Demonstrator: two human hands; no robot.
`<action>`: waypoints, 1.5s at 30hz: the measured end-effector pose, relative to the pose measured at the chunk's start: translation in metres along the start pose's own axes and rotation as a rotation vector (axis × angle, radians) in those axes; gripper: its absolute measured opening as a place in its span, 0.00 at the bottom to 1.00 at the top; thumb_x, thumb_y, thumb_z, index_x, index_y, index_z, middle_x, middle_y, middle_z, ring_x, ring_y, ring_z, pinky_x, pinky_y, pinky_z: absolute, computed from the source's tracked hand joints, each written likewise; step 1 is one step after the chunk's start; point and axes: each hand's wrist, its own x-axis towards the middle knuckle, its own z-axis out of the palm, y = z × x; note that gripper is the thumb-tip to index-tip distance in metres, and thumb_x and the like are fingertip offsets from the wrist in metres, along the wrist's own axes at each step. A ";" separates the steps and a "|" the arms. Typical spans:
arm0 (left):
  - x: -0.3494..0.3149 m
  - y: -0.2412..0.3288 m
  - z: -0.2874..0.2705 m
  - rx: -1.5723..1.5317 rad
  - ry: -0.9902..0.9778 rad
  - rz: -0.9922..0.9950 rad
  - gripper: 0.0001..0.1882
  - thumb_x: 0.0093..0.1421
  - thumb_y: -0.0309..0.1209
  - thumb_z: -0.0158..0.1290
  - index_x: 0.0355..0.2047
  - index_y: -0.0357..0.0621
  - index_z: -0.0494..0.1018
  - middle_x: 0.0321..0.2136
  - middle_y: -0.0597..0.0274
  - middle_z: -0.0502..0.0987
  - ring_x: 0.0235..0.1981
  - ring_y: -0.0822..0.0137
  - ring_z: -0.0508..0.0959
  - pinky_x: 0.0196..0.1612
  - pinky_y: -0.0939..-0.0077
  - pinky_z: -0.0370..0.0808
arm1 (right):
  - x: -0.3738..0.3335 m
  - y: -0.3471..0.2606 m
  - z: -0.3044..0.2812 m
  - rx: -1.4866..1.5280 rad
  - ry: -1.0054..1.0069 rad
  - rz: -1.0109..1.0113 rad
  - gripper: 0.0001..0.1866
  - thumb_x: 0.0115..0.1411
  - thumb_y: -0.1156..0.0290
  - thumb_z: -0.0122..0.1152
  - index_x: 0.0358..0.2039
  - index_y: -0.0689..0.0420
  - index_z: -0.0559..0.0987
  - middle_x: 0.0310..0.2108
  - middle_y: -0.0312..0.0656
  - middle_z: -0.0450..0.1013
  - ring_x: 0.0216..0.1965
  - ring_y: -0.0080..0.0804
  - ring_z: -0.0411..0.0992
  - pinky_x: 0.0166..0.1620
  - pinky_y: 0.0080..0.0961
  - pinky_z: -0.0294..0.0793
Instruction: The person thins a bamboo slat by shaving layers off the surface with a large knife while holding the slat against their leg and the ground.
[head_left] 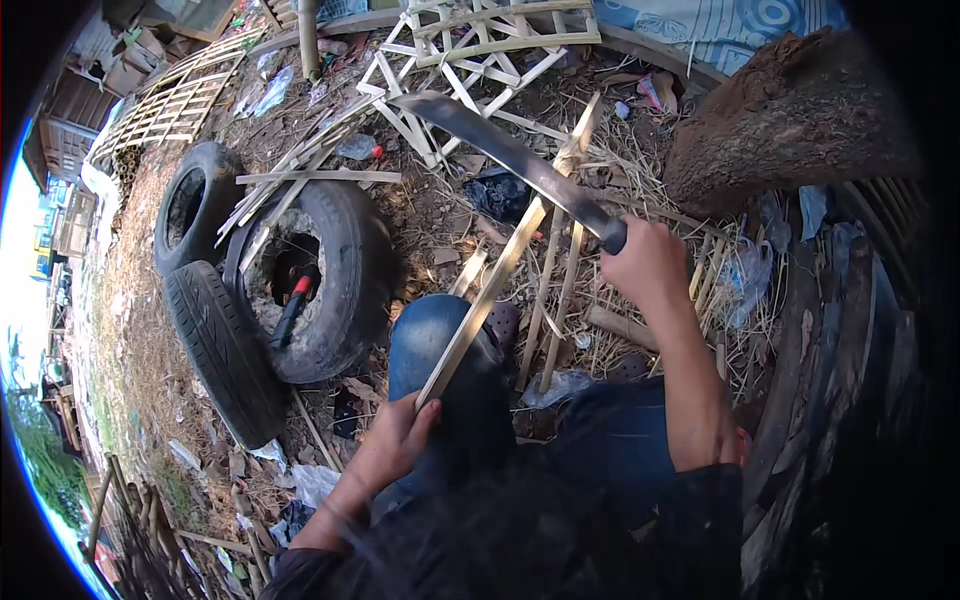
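My right hand [648, 262] is closed round the dark handle of a machete [500, 150], whose long blade points up and to the left. Below and across the blade runs a pale bamboo strip [486, 295], slanting over my left knee. Its lower end sits in my left hand [400, 440], fingers wrapped round it. Blade and strip cross near the strip's upper part; whether they touch I cannot tell. More cut bamboo strips [563, 305] lie on the ground just beyond my knees.
Several old tyres [345, 270] lie at the left, one holding a black-and-red tool [295, 305]. Woven bamboo lattice [480, 70] lies ahead. A thick tree trunk [780, 135] stands at the right. Shavings, leaves and plastic bags [745, 280] litter the dirt.
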 end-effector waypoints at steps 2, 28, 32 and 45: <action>-0.001 0.003 0.000 -0.037 -0.019 -0.036 0.16 0.68 0.34 0.44 0.30 0.32 0.70 0.19 0.50 0.71 0.22 0.62 0.72 0.30 0.65 0.69 | -0.011 -0.018 0.007 0.060 -0.079 -0.116 0.14 0.43 0.66 0.65 0.32 0.55 0.80 0.25 0.49 0.77 0.31 0.52 0.76 0.38 0.44 0.75; 0.004 -0.004 0.018 0.315 0.344 0.155 0.18 0.62 0.26 0.46 0.51 0.31 0.60 0.27 0.32 0.75 0.31 0.31 0.75 0.32 0.46 0.71 | -0.062 -0.051 0.053 0.155 -0.127 -0.714 0.21 0.31 0.64 0.71 0.30 0.54 0.77 0.23 0.40 0.76 0.27 0.38 0.77 0.34 0.33 0.77; 0.005 -0.010 0.018 0.346 0.352 0.211 0.18 0.62 0.25 0.46 0.51 0.31 0.59 0.27 0.31 0.75 0.31 0.30 0.74 0.31 0.45 0.70 | -0.060 -0.053 0.057 0.163 -0.047 -0.694 0.23 0.30 0.62 0.72 0.30 0.53 0.77 0.26 0.39 0.76 0.30 0.40 0.77 0.39 0.36 0.76; 0.005 -0.013 0.012 0.368 0.383 0.166 0.13 0.61 0.30 0.53 0.35 0.37 0.59 0.20 0.39 0.72 0.22 0.37 0.74 0.24 0.48 0.69 | 0.017 0.005 -0.002 0.098 0.093 0.114 0.09 0.46 0.66 0.63 0.27 0.57 0.80 0.25 0.49 0.77 0.31 0.53 0.76 0.37 0.44 0.75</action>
